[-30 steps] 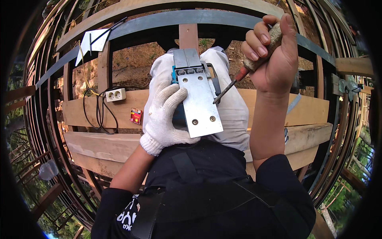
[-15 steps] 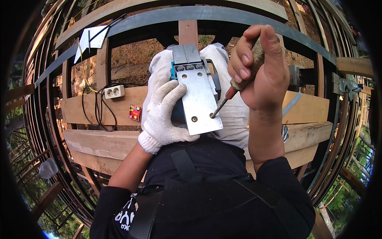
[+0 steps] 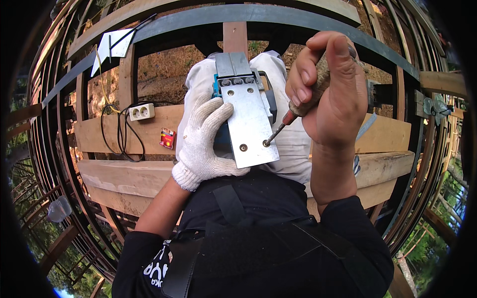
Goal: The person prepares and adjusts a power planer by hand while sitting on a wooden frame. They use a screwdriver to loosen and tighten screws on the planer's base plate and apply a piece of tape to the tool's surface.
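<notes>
An electric planer [image 3: 252,119] lies upside down across my lap, its flat metal sole facing up and a bit of teal body showing at the side. My left hand [image 3: 201,144], in a white knitted glove, grips the planer along its left edge; the underside of that grip is hidden. Bare, my right hand [image 3: 343,107] is closed round the worn handle of a screwdriver [image 3: 288,117]. Its tip meets the screw [image 3: 267,143] at the sole's near right corner, with the shaft slanting up to the right. Another screw [image 3: 243,147] sits to its left.
Wooden planks [image 3: 124,174] span a dark frame beneath me. At left are a white socket block [image 3: 142,111] with a black cable [image 3: 124,136], a small red-and-yellow packet [image 3: 167,138] and a white angular sheet [image 3: 110,49]. A metal beam [image 3: 198,19] crosses the far side.
My right hand has turned slightly round the screwdriver handle and shifted a little to the right. The tip stays at the same screw; my left hand keeps its grip on the planer.
</notes>
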